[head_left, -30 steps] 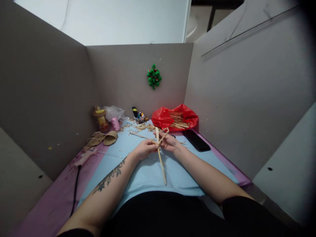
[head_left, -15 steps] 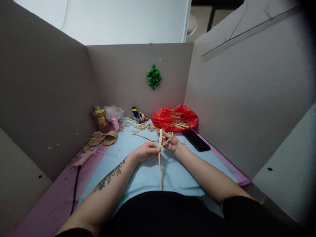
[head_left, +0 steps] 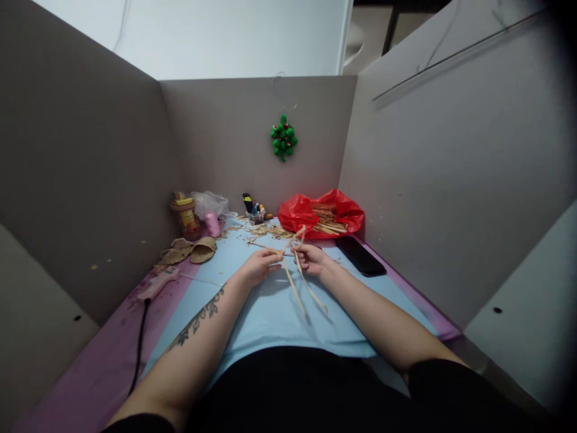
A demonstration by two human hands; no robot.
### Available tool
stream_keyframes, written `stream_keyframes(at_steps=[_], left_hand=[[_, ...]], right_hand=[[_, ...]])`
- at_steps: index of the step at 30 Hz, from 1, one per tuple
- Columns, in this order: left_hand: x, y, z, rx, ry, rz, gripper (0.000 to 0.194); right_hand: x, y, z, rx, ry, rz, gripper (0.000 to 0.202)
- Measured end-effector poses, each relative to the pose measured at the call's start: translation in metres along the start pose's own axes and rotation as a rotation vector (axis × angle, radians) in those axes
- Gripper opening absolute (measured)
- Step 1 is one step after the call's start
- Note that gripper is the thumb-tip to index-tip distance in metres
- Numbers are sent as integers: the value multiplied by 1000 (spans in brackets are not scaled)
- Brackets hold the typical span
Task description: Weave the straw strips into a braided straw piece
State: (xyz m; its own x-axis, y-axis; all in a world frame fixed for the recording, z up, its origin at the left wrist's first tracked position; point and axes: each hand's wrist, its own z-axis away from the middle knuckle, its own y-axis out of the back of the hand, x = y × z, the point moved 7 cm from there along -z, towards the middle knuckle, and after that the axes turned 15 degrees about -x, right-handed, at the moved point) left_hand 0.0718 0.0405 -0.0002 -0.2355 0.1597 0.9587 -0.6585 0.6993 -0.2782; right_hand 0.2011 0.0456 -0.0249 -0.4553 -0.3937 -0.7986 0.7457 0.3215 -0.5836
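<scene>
Over the middle of the light blue sheet, my left hand [head_left: 262, 267] pinches a pale straw strip [head_left: 294, 287] whose end slants down toward me. Close by on its right, my right hand [head_left: 312, 260] is closed on a second straw strip [head_left: 312, 290], which also hangs down toward me. Beyond my fingers, a braided straw piece [head_left: 295, 236] rises and bends, joined to the strips. Exactly how the strands cross between my hands is too small to make out. Another thin straw length lies on the sheet just behind my left hand.
Straw scraps [head_left: 270, 231] lie before a red plastic bag [head_left: 297, 211] of straw. A black phone [head_left: 360, 257] rests at right. At left are a pink glue gun [head_left: 158, 282], brown woven pieces [head_left: 202, 250], a pink thread spool [head_left: 211, 224] and a lidded cup [head_left: 186, 218]. Grey panels surround the table.
My hands have drawn slightly apart. The single strand that hung toward me is now two separate strands, and the braided part has shifted up and away from me.
</scene>
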Motion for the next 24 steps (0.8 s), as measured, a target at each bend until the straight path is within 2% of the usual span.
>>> stream_keyframes(at_steps=[2, 4, 7, 10, 14, 20, 24], left_hand=[[7, 20, 1, 166, -75, 8, 30], [12, 34, 2, 287, -122, -16, 30], [15, 41, 4, 374, -135, -156, 30], [19, 36, 6, 389, -159, -327, 27], [24, 27, 8, 407, -203, -460, 24], [13, 21, 4, 368, -150, -337, 27], [6, 19, 3, 370, -133, -263, 27]], right_hand=[[5, 0, 0, -9, -40, 78, 7], [5, -8, 2, -46, -2, 177, 7], [-1, -31, 7, -134, 110, 320, 17], [-15, -44, 16, -109, 249, 353, 26], [-35, -46, 27, -22, 437, 290, 31], [-16, -54, 15, 1, 308, 468, 28], [-12, -50, 10, 103, 346, 510, 26]])
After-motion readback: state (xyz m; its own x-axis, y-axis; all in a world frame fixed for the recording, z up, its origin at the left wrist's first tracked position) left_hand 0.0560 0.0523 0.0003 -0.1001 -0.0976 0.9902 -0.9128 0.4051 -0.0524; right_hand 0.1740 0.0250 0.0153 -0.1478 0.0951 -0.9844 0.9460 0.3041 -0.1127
